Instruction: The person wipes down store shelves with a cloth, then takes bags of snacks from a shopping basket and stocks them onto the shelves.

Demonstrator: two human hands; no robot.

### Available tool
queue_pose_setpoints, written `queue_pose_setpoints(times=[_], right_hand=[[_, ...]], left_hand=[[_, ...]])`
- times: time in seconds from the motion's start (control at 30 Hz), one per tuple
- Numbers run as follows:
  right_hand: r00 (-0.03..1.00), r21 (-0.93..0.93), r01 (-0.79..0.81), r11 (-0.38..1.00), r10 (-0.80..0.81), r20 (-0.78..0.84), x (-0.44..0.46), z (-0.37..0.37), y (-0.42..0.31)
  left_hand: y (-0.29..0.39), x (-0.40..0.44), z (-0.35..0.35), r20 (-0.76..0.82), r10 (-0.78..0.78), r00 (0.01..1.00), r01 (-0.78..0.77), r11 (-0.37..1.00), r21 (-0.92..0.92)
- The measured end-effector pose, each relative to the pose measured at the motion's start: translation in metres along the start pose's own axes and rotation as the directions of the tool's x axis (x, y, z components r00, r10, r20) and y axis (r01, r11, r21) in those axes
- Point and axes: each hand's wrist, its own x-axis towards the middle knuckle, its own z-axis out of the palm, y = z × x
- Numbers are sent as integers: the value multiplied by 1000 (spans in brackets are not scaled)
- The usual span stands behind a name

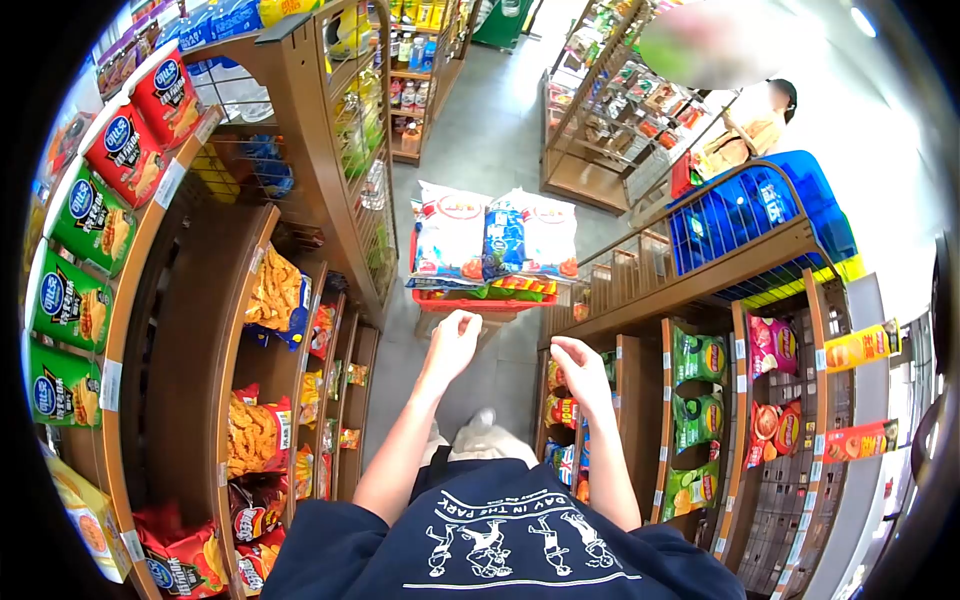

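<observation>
the left hand (455, 340), fingers curled, is near the red basket (450, 299) under snack bags (450, 238); i cannot tell its hold. the right hand (579, 364) has empty, half-open fingers.

Dark T-shirt (500, 545): "DAY IN THE PARK", white capitals. Red packs (140, 175) and green packs (85, 325), left shelf: "可比克" on blue ovals. Price tags (172, 186) illegible.
</observation>
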Motion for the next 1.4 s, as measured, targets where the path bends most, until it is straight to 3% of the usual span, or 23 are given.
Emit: queue_pose_setpoints(times=[0.1,0.2,0.33,0.4,0.43,0.57,0.63,0.67,0.7,0.87,0.97,1.0,1.13,1.27,1.4], right_hand=[[998,-83,-28,996,32,46,22,9,-4],[995,-91,-41,995,48,87,47,15,-3],[986,36,-83,996,77,151,103,18,-4],[986,51,-69,996,60,155,142,24,-4],[985,95,-75,993,59,161,163,29,-2],[973,109,-89,990,63,221,223,52,-5],[936,87,-234,968,201,289,237,67,-6],[956,-103,-107,989,131,262,244,77,5],[974,-96,-34,995,54,218,247,90,11],[927,-160,-146,976,191,323,257,106,-7],[868,-98,-193,976,216,447,270,123,23],[799,10,-319,948,264,540,270,121,15],[866,-67,-240,969,244,436,289,147,72],[799,-96,-351,931,351,487,273,129,7],[813,-101,-277,956,289,505,276,129,9]], left_hand=[[-6,11,-6,-51,-44,998,44,999,-14],[-12,26,-5,-122,19,992,-15,999,35],[-29,66,-19,-265,112,958,-50,972,229],[5,73,-31,-295,95,951,41,905,424],[4,84,-36,-330,69,942,84,899,429],[-12,131,-55,-323,17,946,109,924,367],[-14,147,-56,-306,-26,952,144,917,371],[-15,152,-54,-319,-30,947,149,923,355],[-10,154,-53,-334,-37,942,157,928,338],[-10,161,-60,-305,-147,941,247,914,323],[-16,177,-61,-340,-203,918,307,906,291],[-24,182,-62,-326,-224,918,314,914,257],[-51,202,-61,-267,-275,923,337,915,223],[-48,207,-53,-202,-313,928,347,925,157],[-47,204,-45,-200,-232,952,271,942,197]])
